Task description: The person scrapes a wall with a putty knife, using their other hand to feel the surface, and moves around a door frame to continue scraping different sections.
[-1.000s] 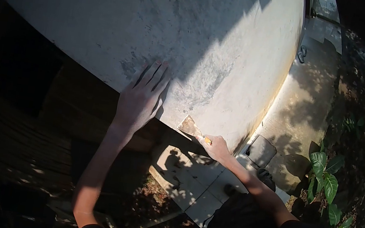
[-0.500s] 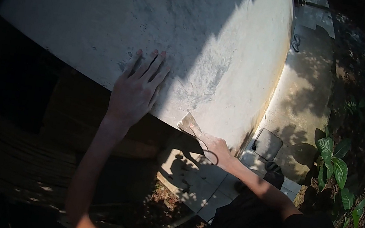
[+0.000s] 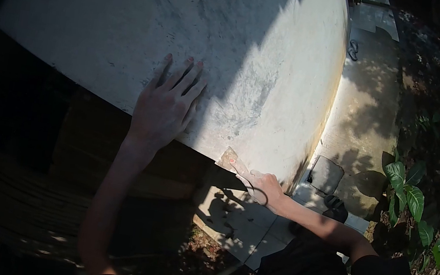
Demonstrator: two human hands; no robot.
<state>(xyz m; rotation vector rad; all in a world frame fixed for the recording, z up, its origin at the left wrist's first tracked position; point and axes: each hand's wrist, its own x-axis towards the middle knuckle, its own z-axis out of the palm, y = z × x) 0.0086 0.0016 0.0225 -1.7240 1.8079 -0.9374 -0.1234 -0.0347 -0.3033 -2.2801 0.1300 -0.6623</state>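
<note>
A large pale panel [image 3: 108, 12] with grey scuffs fills the upper part of the view, partly in shade and partly sunlit. My left hand [image 3: 165, 104] lies on it near the lower edge, palm down and fingers spread, holding nothing. To its right, my right hand [image 3: 263, 188] grips a flat scraper [image 3: 230, 161] with a dusty, roughly square blade. One finger stretches along the blade, which is at the panel's lower edge. Part of the scraper's handle is hidden by the hand.
Beyond the panel's right edge runs a pale paved strip [image 3: 365, 96] with a square cover [image 3: 326, 175] and a small dark looped object [image 3: 353, 50]. Green leaves [image 3: 410, 191] grow at the right. Below the panel it is mostly dark.
My right hand and the scraper have moved slightly right and down, towards the panel's lower edge. My left hand stays at nearly the same place on the panel.
</note>
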